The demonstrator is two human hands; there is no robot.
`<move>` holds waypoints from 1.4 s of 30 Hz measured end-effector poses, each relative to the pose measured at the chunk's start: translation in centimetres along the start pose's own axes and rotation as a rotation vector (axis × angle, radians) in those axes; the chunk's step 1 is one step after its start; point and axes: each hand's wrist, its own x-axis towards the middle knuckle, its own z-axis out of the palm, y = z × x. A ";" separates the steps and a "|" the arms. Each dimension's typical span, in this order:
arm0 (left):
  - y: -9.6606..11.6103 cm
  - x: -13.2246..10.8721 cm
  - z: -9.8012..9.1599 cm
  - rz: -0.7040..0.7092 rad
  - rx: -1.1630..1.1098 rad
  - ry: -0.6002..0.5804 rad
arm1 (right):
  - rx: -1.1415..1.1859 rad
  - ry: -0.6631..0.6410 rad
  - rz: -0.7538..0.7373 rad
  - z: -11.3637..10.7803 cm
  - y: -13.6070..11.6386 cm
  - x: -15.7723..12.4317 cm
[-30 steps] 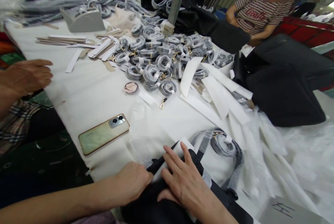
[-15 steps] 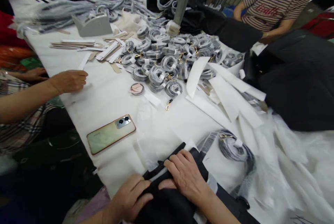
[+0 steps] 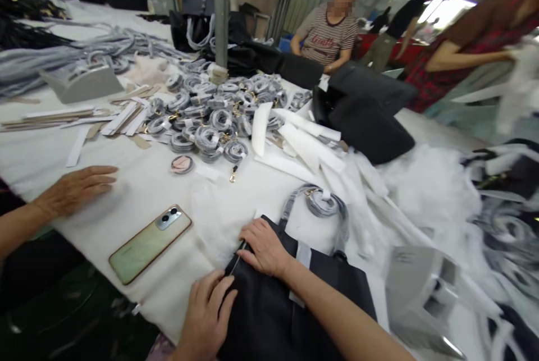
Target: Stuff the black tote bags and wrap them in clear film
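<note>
A black handbag (image 3: pixel 261 321) lies on the white table (image 3: pixel 155 170) in front of me, with a plastic-wrapped handle (image 3: pixel 343 226) curving out at its far side. My left hand (image 3: pixel 206 310) is closed on the bag's near-left edge. Farther along that same edge, my right hand (image 3: pixel 265 248) pinches the rim, its thumb underneath and fingers on top. A pale strip (image 3: pixel 304 257) crosses the bag beside my right wrist. Inside the handle's loop sits a coiled, wrapped strap (image 3: pixel 322 202) with a white band.
Left of the bag lies a green phone (image 3: pixel 149 243). Beyond are many coiled straps (image 3: pixel 221 119), white foam pieces (image 3: pixel 311 147) and a metal post (image 3: pixel 220 13). A grey tape dispenser (image 3: pixel 412 288) stands at right. A co-worker's hand (image 3: pixel 80 190) rests at left; other people work behind.
My view has swung up and to the right. The bag now lies flatter, showing more of its face, and its rim is less bunched under my hands. The co-worker's hand at left has opened out.
</note>
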 end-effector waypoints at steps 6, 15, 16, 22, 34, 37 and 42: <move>1.6 0.7 0.4 0.449 0.285 -0.194 | -0.110 0.112 0.139 -2.5 -2.7 -2.3; 1.9 0.0 0.6 0.506 0.380 -0.172 | -0.186 0.510 0.672 -4.6 -9.6 -17.6; 1.9 0.0 0.6 0.502 0.368 -0.172 | -0.196 0.513 0.688 -4.3 -10.0 -18.2; 1.2 0.8 1.1 0.373 0.301 -0.065 | -0.265 0.391 0.696 -2.0 -10.8 -16.2; 1.1 -0.1 1.8 0.421 0.382 -0.031 | -0.177 0.317 0.836 1.5 -12.0 -15.8; 3.9 -0.9 2.4 0.520 0.329 -0.030 | -0.174 0.332 0.837 1.1 -12.2 -15.8; 5.1 -2.2 4.3 0.676 0.243 -0.208 | -0.031 0.586 0.798 0.4 -13.7 -17.2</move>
